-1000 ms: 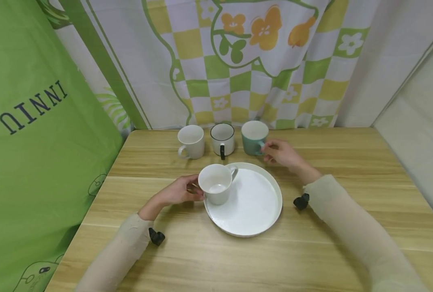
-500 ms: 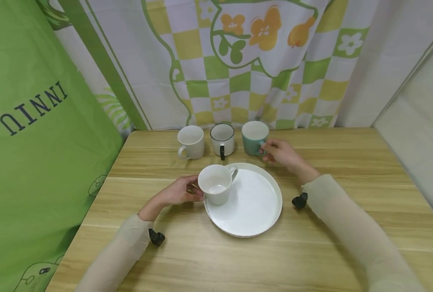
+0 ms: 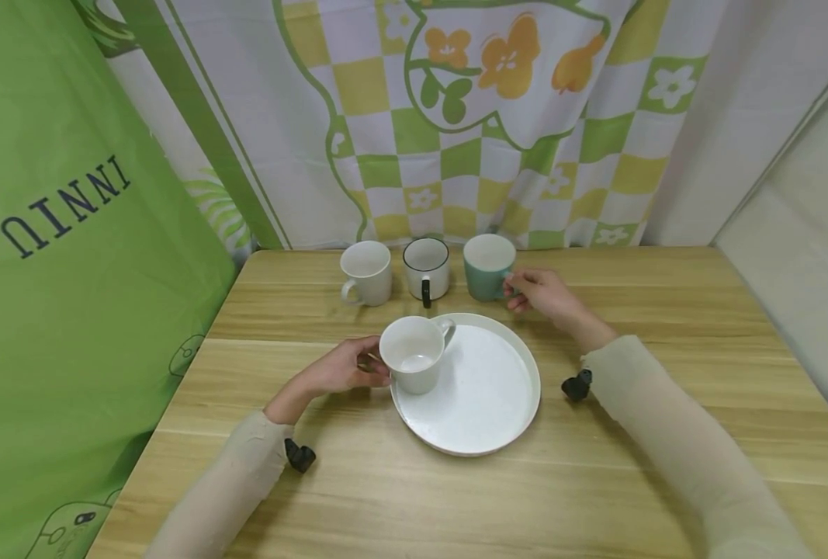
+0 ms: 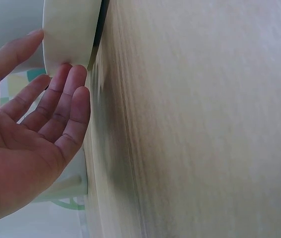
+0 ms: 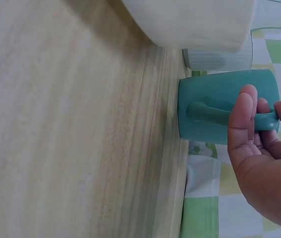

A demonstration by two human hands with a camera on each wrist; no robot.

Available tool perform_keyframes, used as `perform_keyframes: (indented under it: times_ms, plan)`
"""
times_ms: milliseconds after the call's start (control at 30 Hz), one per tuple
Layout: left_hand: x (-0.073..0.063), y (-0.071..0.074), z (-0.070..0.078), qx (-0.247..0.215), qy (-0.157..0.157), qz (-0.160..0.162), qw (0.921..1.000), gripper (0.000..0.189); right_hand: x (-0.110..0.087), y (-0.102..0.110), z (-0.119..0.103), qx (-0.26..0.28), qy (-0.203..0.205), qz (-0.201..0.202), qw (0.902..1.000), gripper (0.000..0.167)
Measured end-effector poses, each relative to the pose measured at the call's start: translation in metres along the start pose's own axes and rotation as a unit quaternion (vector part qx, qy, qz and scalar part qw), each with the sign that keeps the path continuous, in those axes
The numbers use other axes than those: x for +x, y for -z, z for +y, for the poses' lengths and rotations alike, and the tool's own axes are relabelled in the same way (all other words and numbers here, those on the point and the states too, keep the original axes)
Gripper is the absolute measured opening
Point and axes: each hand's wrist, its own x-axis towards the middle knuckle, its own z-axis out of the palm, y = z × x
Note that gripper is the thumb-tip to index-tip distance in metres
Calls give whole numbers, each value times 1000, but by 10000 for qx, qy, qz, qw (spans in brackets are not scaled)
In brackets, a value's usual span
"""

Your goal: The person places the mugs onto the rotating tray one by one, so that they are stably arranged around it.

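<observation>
In the head view, my right hand [image 3: 542, 297] is at the handle of a teal mug [image 3: 486, 279]. The right wrist view shows the thumb and fingers around that handle [image 5: 212, 114], and the mug stands upright on the table. My left hand [image 3: 344, 365] lies beside the left edge of a round white tray [image 3: 483, 404]. Seen from the left wrist, its loosely bent fingertips [image 4: 81, 74] touch the tray's outer wall, and the thumb is near the rim. A wide white cup [image 3: 420, 376] stands on the tray's left part, its handle pointing to the back right.
At the table's back edge, a white mug [image 3: 372, 283] and a white enamel mug [image 3: 433, 276] with black rim and handle stand left of the teal mug. A checked curtain [image 3: 420, 155] hangs right behind them. Green cloth [image 3: 71, 310] hangs at the left of the wooden table [image 3: 400, 505].
</observation>
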Motion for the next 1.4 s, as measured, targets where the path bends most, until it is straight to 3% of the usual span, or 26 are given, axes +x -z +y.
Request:
perform_keyframes:
  times_ms: [767,900,1100,1400]
  plan:
    - [1,-3,0,-118,5,67,9999,48,-2,-8,4,146,89,362,9992,44]
    - [1,-3,-1,-72,24,69,9999,49,-9,-9,-4,144,84,330,9993,40]
    - [1,-3,0,-37,-14,95,9999,49,-11,-7,4,107,150,387,9991,42]
    - [1,-2,-1,34,-86,94,9999,48,-29,-3,1,156,271,483,9983,43]
